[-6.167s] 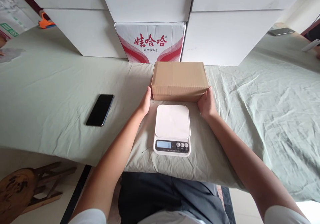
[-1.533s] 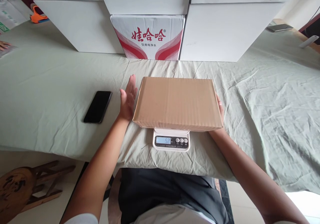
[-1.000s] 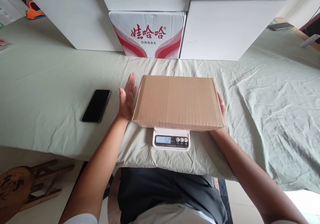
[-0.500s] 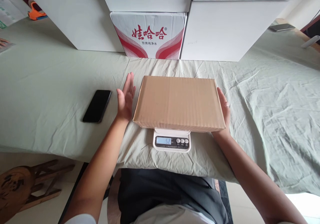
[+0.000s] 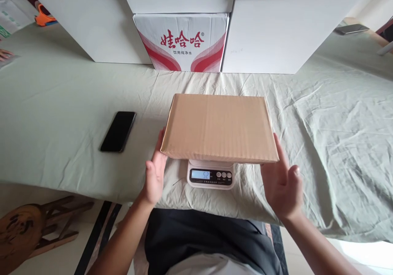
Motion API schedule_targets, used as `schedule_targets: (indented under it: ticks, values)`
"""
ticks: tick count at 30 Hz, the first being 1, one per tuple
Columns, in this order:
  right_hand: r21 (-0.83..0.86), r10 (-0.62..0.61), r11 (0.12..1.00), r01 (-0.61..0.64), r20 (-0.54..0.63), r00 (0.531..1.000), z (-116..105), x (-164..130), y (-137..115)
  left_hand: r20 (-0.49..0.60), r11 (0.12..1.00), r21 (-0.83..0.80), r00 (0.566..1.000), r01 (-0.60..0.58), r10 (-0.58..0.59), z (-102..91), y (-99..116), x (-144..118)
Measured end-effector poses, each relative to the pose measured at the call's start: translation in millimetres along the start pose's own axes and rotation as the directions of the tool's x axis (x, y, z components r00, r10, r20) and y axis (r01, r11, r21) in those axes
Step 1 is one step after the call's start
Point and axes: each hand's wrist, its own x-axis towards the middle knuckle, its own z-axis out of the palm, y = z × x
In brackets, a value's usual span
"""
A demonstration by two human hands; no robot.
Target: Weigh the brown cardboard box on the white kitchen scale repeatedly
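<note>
A brown cardboard box [image 5: 219,127] rests on a small white kitchen scale [image 5: 211,183], hiding the weighing plate. The scale's lit display shows 52. At the box's left front corner is my left hand [image 5: 155,176], fingers stretched and thumb apart, partly behind the box edge. My right hand [image 5: 284,185] is at the right front corner, also with fingers extended and thumb spread; some of its fingers are tucked out of sight beside or below the box. Whether either palm presses on the cardboard, I cannot tell.
A black phone [image 5: 118,131] lies on the green tablecloth [image 5: 61,103] at left. White cartons [image 5: 264,33] and one with red lettering [image 5: 182,41] are stacked behind. Another phone [image 5: 351,29] is at far right, an orange-handled object [image 5: 44,17] far left. A wooden stool [image 5: 20,230] stands below the table.
Both hands have moved toward me along the box's sides, down to its front corners. My right hand has turned outward, its thumb now showing. The box and the reading of 52 stay the same.
</note>
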Motion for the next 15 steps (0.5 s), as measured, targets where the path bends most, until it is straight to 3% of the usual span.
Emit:
schedule_targets:
  ticks: [10,15]
  values:
    - [0.049,-0.092,0.995,0.09,0.038,0.995,25.7,-0.6,9.6,0.05,0.993,0.104,0.998,-0.054,0.049,6.2,-6.5,-0.7]
    - [0.061,-0.14,0.989,0.136,0.065,0.988,35.0,19.1,-9.9,0.072,0.985,0.096,0.988,-0.141,0.134,14.2,14.3,17.6]
